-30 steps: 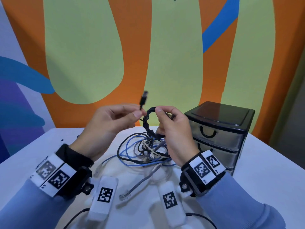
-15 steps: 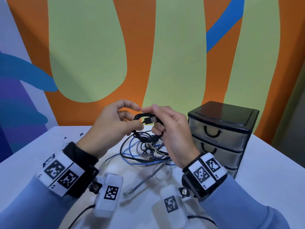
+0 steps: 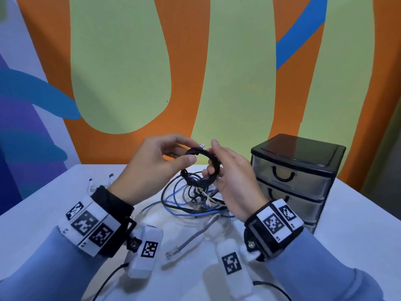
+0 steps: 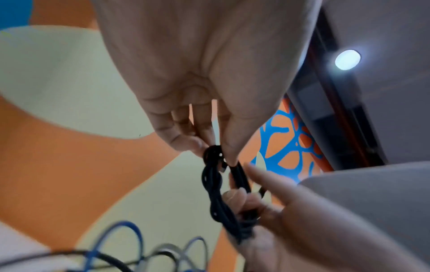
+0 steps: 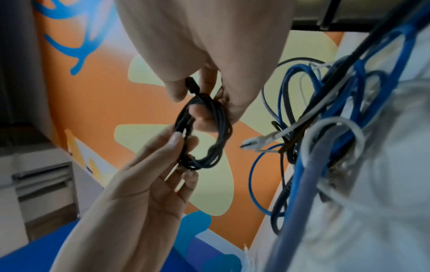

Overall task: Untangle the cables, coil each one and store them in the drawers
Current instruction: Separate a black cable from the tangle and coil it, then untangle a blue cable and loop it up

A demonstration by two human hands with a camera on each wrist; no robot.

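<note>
where fingers (image 3: 191, 158) pinch, unlabelled black cable (image 3: 213, 168)

black cable (image 3: 202, 165) coiled – tangled cables (image 3: 191, 200) on table, drawers (image 3: 293, 181) closed

Both arms wear light blue sleeves (image 3: 32, 263) with soft knit cuffs, entering from the lower corners of the head view. Each wrist carries a black strap (image 3: 112, 203) wrapped by a white band printed with square black-and-white coded markers (image 3: 84, 222). A black star-shaped knob (image 3: 133, 243) sits on the underside of the left mount, a round silver screw (image 3: 251, 243) on the right. From each wrist hangs a white oblong box (image 3: 145, 255) bearing one coded marker, with a thin black wire (image 3: 108, 281) trailing toward the lower edge.
</note>
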